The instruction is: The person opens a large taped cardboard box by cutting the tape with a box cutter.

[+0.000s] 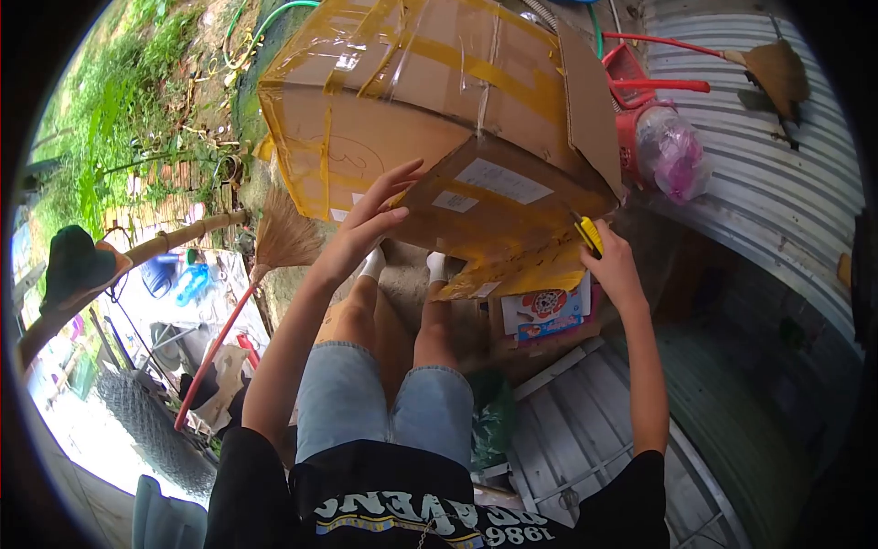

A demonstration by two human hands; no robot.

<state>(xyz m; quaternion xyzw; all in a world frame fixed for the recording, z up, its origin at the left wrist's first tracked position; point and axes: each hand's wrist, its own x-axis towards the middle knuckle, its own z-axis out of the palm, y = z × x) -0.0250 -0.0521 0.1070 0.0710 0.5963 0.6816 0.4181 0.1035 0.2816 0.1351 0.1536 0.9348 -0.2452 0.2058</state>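
Note:
A big cardboard box (412, 119) covered in yellow and clear tape fills the upper middle of the head view. Its near flap (512, 206) hangs down towards my legs and carries white paper labels (504, 180). My left hand (370, 218) is at the flap's left edge, fingers stretched out and thumb apart. In my right hand (613, 265) is a yellow box cutter (589, 236), closed in the fist. Its tip points up and left, right at the flap's right side. Torn yellow tape (512, 267) runs along the flap's lower edge.
A straw broom (283, 233) with a red handle leans on the left. A bamboo pole (165, 245) stands beyond it. To the right are a red dustpan (626, 78), a bucket with plastic bags (672, 156) and corrugated metal sheeting (750, 119). Printed packaging (547, 311) lies below the flap.

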